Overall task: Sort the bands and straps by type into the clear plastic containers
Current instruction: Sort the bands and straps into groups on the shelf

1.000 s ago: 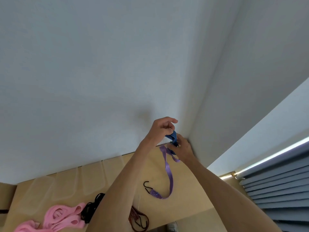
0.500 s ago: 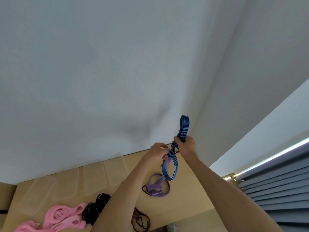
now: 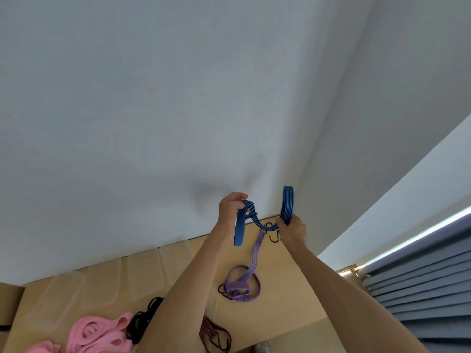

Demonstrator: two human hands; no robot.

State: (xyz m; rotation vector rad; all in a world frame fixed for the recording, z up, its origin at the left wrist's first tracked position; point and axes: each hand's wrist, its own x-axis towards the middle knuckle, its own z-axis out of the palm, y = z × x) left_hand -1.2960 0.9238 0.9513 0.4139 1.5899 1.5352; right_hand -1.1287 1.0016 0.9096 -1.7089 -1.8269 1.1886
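I have the flat blue elastic strap with dark stripes (image 3: 265, 224) up in the air between both hands, above the far end of the light wooden table (image 3: 285, 296). My left hand (image 3: 230, 206) is closed on one fold, whose free loop hangs down beside my wrist; my right hand (image 3: 293, 229) is closed on the other end, with a loop standing up above my fist. Half a second ago the 2 hands were almost touching and the blue strap was bunched; now they are apart and it sags in a curve between them. The flat purple elastic strap with black hooks (image 3: 240, 284), dangling from my hands 1 second ago, now lies mostly coiled on the table, though its far tail runs up toward my hands. I judge the 2 straps are nearly separated, so the blue one can soon go to a container. The row of clear plastic containers (image 3: 142, 273) along the wall is faint, and I cannot tell what is in them. The black hooks under my right hand are small and partly hidden; whether the purple tail is caught on them is unclear. Pink bands (image 3: 96, 332), a black cord bundle (image 3: 142, 319) and a dark red hooked strap (image 3: 214, 335) are partly hidden or cut off near the bottom edge.
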